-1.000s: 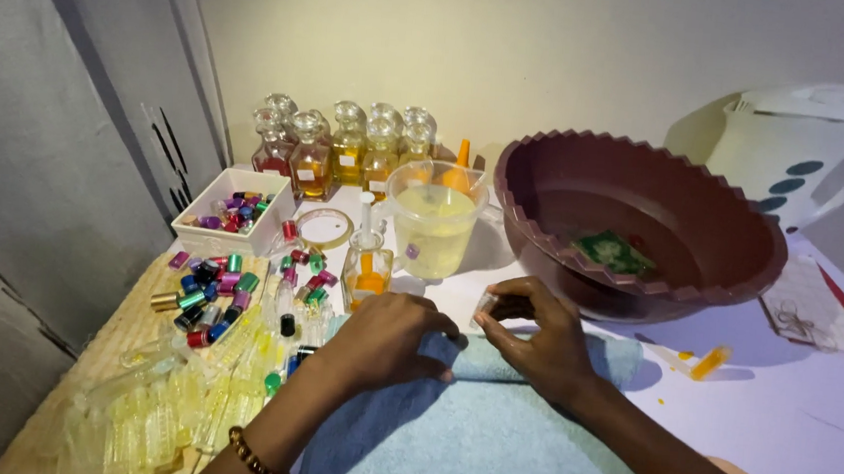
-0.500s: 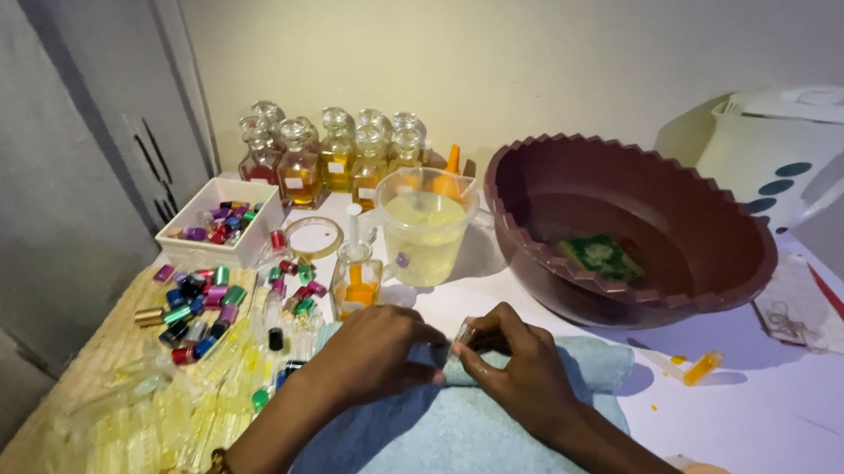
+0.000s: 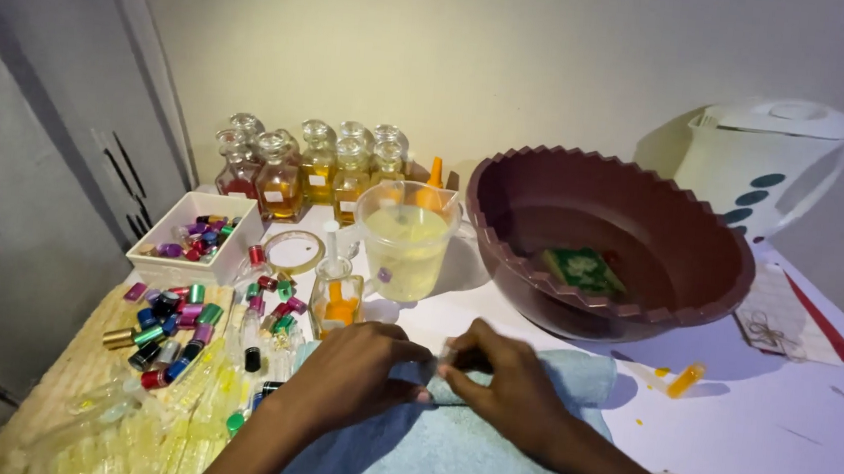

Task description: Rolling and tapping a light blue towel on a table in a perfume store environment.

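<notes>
- Left hand (image 3: pixel 356 367) & right hand (image 3: pixel 501 384) are meeting over a light blue towel (image 3: pixel 455 450), fingertips touching at the middle.
- Both are pinching a small clear vial (image 3: pixel 440 361) between them; it's lying roughly sideways just above the towel's near-centre edge. Fingers of each hand are closing together on it; vial mostly hidden, can't tell if capped.
- Towel is lying on the white table (image 3: pixel 788 436), front centre, under both wrists.
- Just beyond the left hand: small glass bottle w/ orange funnel (image 3: pixel 337 296) standing upright, clear plastic jug (image 3: pixel 407 236) of pale yellow liquid behind it.
- Left side: loose coloured caps (image 3: pixel 174 323) scattering over a woven mat (image 3: pixel 59 389), more caps sitting in a white tray (image 3: pixel 186 239); clear empty vials (image 3: pixel 141 426) piling at front left.
- Back row: glass stopper bottles (image 3: pixel 307 163) w/ amber liquid standing by the wall.
- Right of jug: big maroon basin (image 3: pixel 710 280), green sponge (image 3: pixel 583 270) lying in it. White kettle (image 3: pixel 770 154) behind it.
- Small orange cap (image 3: pixel 684 379) lying on table, well apart from right hand.
</notes>
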